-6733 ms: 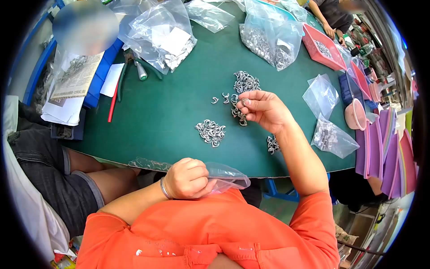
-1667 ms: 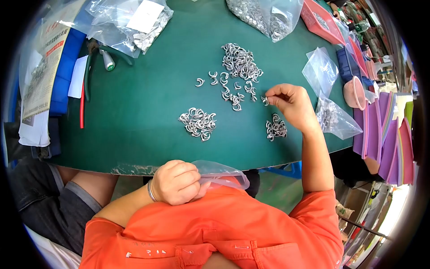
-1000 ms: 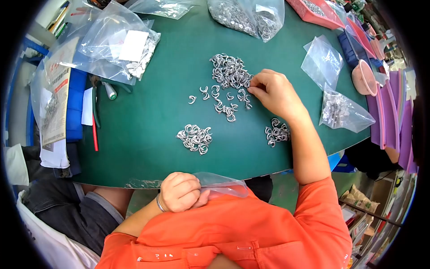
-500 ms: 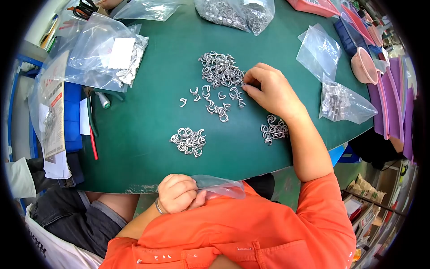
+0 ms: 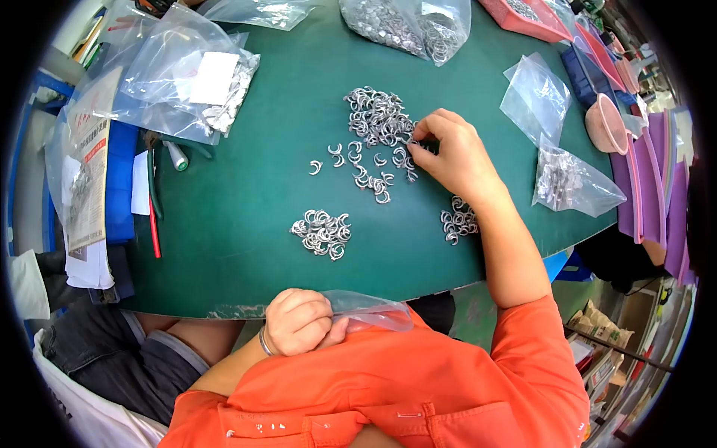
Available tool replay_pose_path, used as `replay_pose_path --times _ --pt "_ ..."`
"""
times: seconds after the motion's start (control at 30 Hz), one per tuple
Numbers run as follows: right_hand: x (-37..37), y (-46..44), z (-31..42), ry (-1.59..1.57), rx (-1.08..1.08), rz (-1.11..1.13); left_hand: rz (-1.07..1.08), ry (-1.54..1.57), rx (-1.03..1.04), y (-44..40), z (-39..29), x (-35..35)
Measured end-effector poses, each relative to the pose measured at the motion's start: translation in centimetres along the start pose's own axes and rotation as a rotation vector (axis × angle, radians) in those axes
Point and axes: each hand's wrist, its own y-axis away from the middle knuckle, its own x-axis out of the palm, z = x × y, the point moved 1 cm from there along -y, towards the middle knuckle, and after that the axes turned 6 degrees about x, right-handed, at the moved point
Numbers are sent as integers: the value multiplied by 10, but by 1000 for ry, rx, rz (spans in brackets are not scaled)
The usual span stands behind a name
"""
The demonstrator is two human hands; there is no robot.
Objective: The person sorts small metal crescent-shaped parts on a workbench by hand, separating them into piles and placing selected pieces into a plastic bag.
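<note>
My left hand (image 5: pixel 302 322) is closed around one end of a clear plastic bag (image 5: pixel 371 309), in front of the table's near edge. My right hand (image 5: pixel 453 153) reaches over the table, thumb and forefinger brought together at the right side of a big heap of crescent-shaped metal pieces (image 5: pixel 377 116). Whether a piece sits between those fingertips is hidden. Just below the heap lie several loose crescents (image 5: pixel 361 177). A smaller pile of crescents (image 5: pixel 323 234) is nearer to me, and another small pile (image 5: pixel 458 219) lies beside my right forearm, partly covered by it.
Bags of metal parts (image 5: pixel 403 26) stand at the back, and a labelled bag (image 5: pixel 216 89) lies at left near a red pen (image 5: pixel 154 231). On the right are flat clear bags (image 5: pixel 534 97), a filled bag (image 5: pixel 560 183) and a pink cup (image 5: pixel 606 123). Another person's leg (image 5: pixel 160 358) is at lower left.
The whole view has shifted slightly. My right hand stays at the heap's right side with its fingertips low, and my left hand keeps its hold on the bag.
</note>
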Motion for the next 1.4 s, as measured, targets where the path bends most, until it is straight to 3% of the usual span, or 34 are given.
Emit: replay_pose_path --times 0.1,0.17,0.27,0.4,0.47,0.67,0.77,1.0,1.2,1.3,1.4 --pt "-7 0 2 -24 41 49 -7 2 7 0 -1 0" --pt "-12 1 2 -159 177 114 -10 6 9 0 0 0" --pt "-21 1 0 -199 269 58 -11 -4 8 1 0 0" --pt "-8 -3 -11 -129 101 -35 -13 -1 29 1 0 0" --pt "2 -4 -12 118 -128 -161 -13 -3 34 2 0 0" --pt "-9 -5 -11 -243 223 1 1 2 25 0 0 -1" --pt "-13 -5 -17 -178 76 -98 -16 -19 40 -3 1 1" --pt "-10 -8 -27 -253 203 -77 -16 -22 37 -2 0 0" --pt "-20 -6 -31 -120 101 -3 -14 -29 24 -1 -1 0" --pt "-23 -5 -38 -62 79 -67 -19 -30 23 -1 0 0" --pt "-27 -4 -27 -136 265 -61 -17 -27 30 -1 0 0"
